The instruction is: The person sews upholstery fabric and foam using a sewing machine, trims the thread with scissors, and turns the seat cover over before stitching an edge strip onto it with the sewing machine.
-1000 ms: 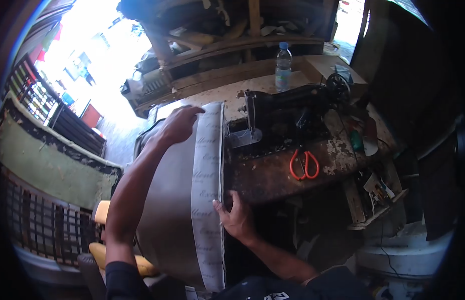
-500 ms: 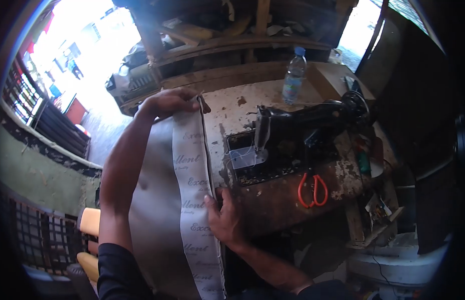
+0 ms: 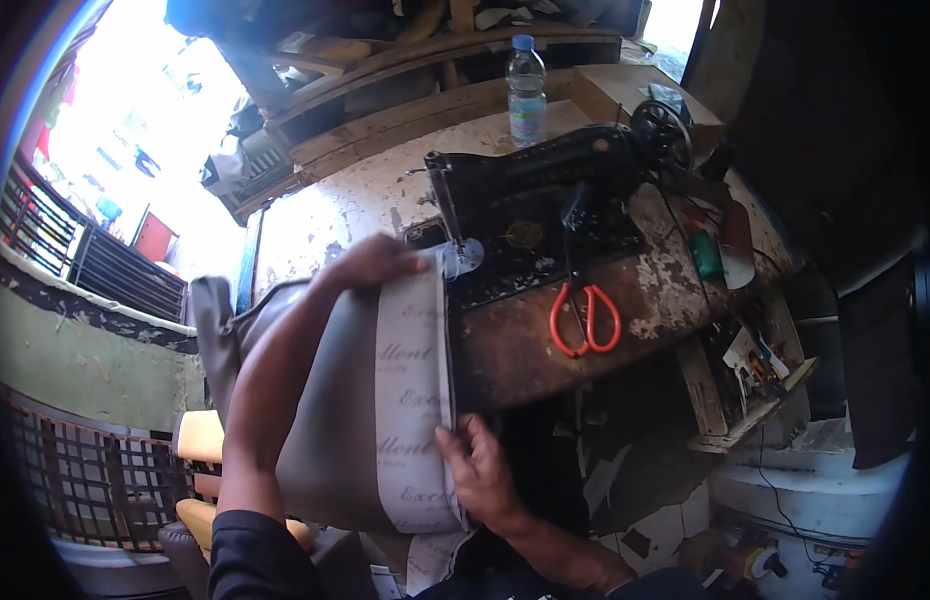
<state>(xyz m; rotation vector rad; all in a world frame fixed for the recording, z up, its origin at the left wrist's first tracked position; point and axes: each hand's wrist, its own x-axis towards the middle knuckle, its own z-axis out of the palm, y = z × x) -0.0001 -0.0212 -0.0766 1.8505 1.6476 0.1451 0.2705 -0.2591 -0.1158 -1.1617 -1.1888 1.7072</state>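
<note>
A large grey sheet of material [image 3: 335, 410] hangs over the front left of the table, with a pale printed strip [image 3: 410, 380] along its right edge. My left hand [image 3: 385, 262] is closed on the strip's top end, close to the presser foot of a black sewing machine [image 3: 535, 190]; its fingertips are partly blurred. Lower down, my right hand [image 3: 477, 468] pinches the strip's right edge between thumb and fingers. Thin pale thread lies by the needle area. Orange-handled scissors [image 3: 585, 320] rest on the table in front of the machine.
Behind the machine stand a water bottle [image 3: 525, 95] with a blue cap and a cardboard box [image 3: 625, 95]. A green object [image 3: 705, 255] lies at the table's right. Below it hangs an open wooden drawer [image 3: 755, 400] with small items. Yellow cushions [image 3: 200, 437] are at lower left.
My left hand has brought the top end of the strip down and right, up to the machine's needle area. My right hand has moved lower along the edge. The camera view has shifted.
</note>
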